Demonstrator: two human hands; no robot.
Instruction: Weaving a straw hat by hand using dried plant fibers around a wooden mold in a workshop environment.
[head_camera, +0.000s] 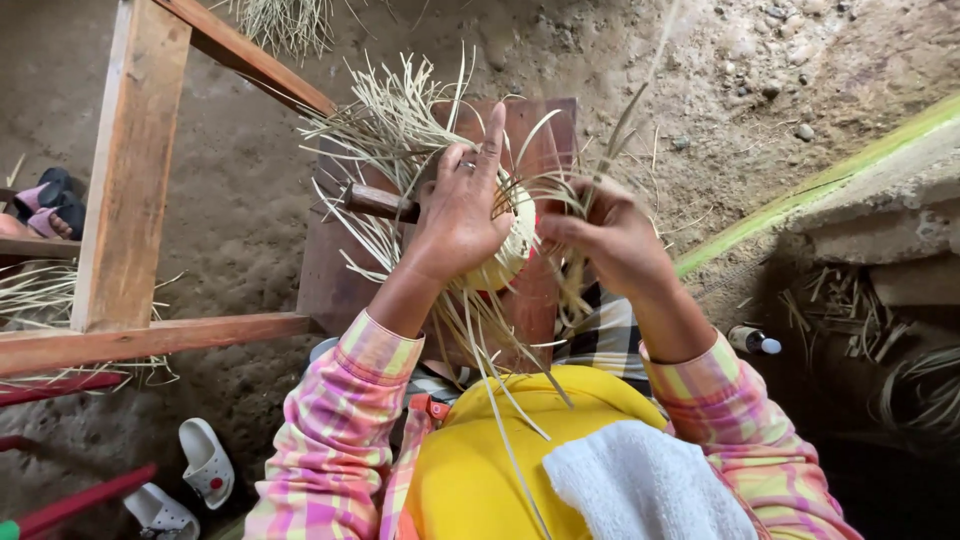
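Fingers of the right hand (612, 235) pinch pale straw strands (400, 130) beside a half-woven round piece (512, 245). The left hand (462, 215) presses over that piece, forefinger raised, both forearms angled up from the lap above a wooden board (335, 280).

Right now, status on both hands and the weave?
Left hand pressed on small woven piece. Right hand pinching pale strips. Loose strands fan over wooden board; nothing blocking.
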